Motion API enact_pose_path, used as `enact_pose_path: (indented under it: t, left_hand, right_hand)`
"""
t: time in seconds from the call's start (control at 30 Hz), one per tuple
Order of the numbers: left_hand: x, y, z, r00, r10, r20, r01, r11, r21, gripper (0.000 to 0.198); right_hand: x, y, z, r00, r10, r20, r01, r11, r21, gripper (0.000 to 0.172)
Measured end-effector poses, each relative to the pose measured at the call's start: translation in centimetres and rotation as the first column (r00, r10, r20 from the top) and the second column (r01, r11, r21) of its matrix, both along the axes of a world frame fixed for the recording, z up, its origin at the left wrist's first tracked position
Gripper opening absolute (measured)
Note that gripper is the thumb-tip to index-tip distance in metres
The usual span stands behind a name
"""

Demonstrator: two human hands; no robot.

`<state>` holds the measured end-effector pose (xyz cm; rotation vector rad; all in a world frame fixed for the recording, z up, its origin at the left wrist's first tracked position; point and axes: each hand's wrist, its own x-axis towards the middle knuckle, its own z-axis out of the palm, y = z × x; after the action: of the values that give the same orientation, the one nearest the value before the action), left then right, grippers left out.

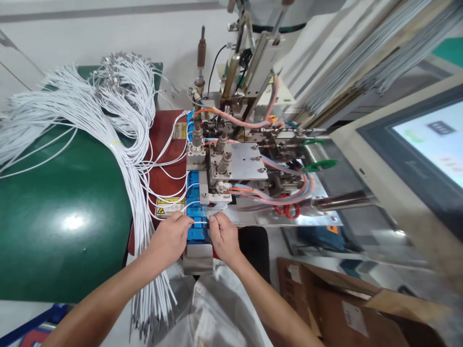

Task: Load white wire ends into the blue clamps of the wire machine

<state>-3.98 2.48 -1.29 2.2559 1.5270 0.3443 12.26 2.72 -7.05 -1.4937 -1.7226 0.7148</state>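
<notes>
A single white cable (200, 222) stretches sideways between my two hands, across the blue slotted track (197, 234) of the machine. My left hand (171, 237) pinches it on the track's left side. On the right side, the fingers of my right hand (222, 234) close on its other end, whose tip they hide. Farther up, several more white cables lie across the blue track and run under the machine's clamps (204, 185). These lead left into a large bundle of white cables (139, 212) that hangs down beside my left forearm.
A green table (65, 231) spreads out on the left. Ahead stands the machine with a metal plate (240, 159), air hoses and a green-rimmed wire spool (320, 166). A screen panel (430, 140) is at right, above cardboard boxes (347, 308).
</notes>
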Motion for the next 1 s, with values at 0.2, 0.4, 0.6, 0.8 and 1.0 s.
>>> enact_pose_path:
  t: [0.2,0.4,0.6,0.8,1.0]
  left_hand:
    - [-0.1,-0.4,0.4,0.969,-0.107,-0.221,0.131,0.986,0.098,0.026]
    - [-2.1,-1.1,1.2,0.956,-0.251,-0.154,0.276,0.946,0.169,0.031]
    - [-4.1,-3.2,4.1,0.873,-0.476,-0.106,0.438,0.861,-0.26,0.013]
    - [-2.4,-2.1,3.8,0.909,-0.402,0.115,0.418,0.869,-0.266,0.021]
    - [-0.4,-1.4,3.5,0.973,-0.081,0.218,0.14,0.952,-0.272,0.019]
  right_hand:
    - [0.4,0.1,0.2,0.999,-0.026,-0.032,0.022,0.994,-0.109,0.033]
    - [2.2,0.3,1.2,0.92,-0.263,-0.291,0.218,0.96,-0.175,0.035]
    - [3.4,-0.1,1.5,0.833,-0.297,-0.467,0.202,0.949,-0.243,0.039]
    - [2.4,-0.5,2.4,0.834,-0.24,-0.497,0.13,0.961,-0.245,0.042]
    - [2.6,-2.2,2.6,0.782,-0.102,-0.615,-0.015,0.983,-0.183,0.041]
